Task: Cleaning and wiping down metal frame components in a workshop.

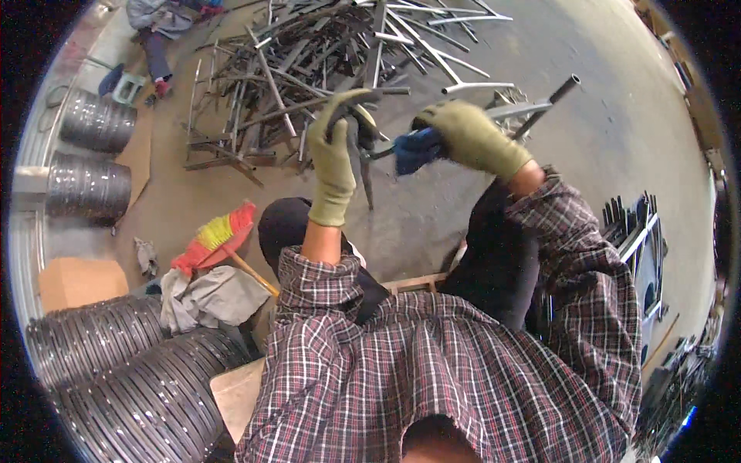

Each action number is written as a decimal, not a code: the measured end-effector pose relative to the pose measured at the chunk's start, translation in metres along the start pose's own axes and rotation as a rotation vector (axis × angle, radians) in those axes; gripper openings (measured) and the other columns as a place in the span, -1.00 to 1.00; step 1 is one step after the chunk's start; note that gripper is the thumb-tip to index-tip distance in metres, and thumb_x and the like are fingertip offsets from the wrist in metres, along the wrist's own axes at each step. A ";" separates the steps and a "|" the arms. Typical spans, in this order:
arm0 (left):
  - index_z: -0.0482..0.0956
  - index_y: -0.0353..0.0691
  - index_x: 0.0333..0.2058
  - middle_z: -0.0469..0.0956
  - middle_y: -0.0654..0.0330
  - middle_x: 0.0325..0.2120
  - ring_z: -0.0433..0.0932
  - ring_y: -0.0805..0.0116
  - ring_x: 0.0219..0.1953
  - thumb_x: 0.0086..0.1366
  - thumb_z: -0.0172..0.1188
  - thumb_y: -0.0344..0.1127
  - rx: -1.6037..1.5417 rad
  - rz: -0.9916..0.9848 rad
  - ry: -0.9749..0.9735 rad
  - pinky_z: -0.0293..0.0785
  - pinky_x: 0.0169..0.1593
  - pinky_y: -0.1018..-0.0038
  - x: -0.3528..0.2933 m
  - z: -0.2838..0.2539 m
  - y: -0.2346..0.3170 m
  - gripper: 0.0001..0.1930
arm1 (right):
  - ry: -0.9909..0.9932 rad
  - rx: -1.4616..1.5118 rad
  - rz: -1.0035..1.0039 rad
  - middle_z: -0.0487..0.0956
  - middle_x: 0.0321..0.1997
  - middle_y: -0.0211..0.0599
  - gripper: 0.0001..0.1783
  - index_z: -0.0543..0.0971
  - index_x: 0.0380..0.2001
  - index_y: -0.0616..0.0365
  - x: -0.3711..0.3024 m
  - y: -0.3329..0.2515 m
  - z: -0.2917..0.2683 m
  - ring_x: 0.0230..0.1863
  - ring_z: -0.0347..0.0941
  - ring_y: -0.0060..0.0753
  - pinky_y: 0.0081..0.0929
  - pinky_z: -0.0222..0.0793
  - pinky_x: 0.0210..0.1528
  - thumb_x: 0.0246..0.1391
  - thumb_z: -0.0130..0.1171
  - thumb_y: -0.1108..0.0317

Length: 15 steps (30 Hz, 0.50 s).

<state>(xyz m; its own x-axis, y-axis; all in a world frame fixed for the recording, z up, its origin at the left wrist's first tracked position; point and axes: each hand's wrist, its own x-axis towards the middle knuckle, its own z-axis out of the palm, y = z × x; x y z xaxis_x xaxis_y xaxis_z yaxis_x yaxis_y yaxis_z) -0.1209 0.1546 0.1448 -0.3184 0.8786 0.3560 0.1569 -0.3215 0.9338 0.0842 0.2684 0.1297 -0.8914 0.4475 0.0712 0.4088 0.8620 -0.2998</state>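
Note:
My left hand (336,154), in an olive work glove, is raised in front of me and closed around the bent end of a dark metal frame piece (363,166). My right hand (471,135), also gloved, presses a blue cloth (415,150) against the same metal, where a grey tube (540,104) runs off to the upper right. Both hands are close together, a little apart, above the concrete floor. My plaid sleeves fill the lower picture.
A large heap of metal frames and tubes (309,69) lies on the floor ahead. Coils of dark wire (116,363) stack at my left, with a red and yellow broom (220,235), rags (204,297) and a cardboard box (77,282). A metal rack (637,231) stands right. A person (158,31) crouches far left.

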 end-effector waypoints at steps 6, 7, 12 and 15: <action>0.41 -0.32 0.07 0.48 0.16 -0.05 0.46 0.41 -0.06 0.42 -0.12 -0.28 -0.148 0.186 0.061 0.34 0.09 0.47 -0.005 0.017 -0.036 -0.66 | 0.133 0.036 -0.042 0.61 -0.34 -0.14 -0.76 0.58 -0.35 0.08 0.000 -0.018 0.009 -0.23 0.56 -0.04 -0.20 0.48 -0.18 -0.19 0.28 0.35; 0.43 -0.32 0.04 0.53 0.17 -0.12 0.49 0.41 -0.10 0.40 -0.09 -0.26 -0.142 0.172 0.069 0.35 0.05 0.48 -0.005 0.031 -0.027 -0.66 | 0.048 -0.018 -0.002 0.61 -0.34 -0.11 -0.75 0.58 -0.36 0.11 0.007 -0.031 0.023 -0.23 0.56 -0.05 -0.21 0.48 -0.15 -0.20 0.28 0.33; 0.46 -0.33 0.02 0.60 0.21 -0.19 0.54 0.46 -0.15 0.25 0.08 -0.46 0.113 0.086 -0.066 0.38 0.02 0.53 -0.010 0.005 -0.003 -0.66 | 0.275 0.090 -0.011 0.61 -0.40 -0.14 -0.84 0.57 -0.43 0.15 0.031 -0.084 0.048 -0.35 0.57 -0.06 -0.19 0.52 -0.28 -0.18 0.23 0.37; 0.46 -0.35 0.02 0.58 0.18 -0.15 0.56 0.42 -0.12 0.13 -0.06 -0.65 0.143 0.151 -0.062 0.40 0.05 0.51 -0.011 0.009 0.008 -0.57 | 0.157 0.019 -0.029 0.60 -0.40 -0.19 -0.78 0.57 -0.41 0.09 0.018 -0.060 0.037 -0.32 0.57 -0.08 -0.20 0.51 -0.26 -0.24 0.27 0.35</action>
<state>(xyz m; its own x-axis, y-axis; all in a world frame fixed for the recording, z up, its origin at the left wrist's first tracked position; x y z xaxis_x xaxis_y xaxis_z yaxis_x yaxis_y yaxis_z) -0.1081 0.1453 0.1476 -0.2238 0.8458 0.4843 0.3306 -0.4015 0.8541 0.0360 0.2163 0.1135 -0.8605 0.4559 0.2275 0.3785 0.8708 -0.3136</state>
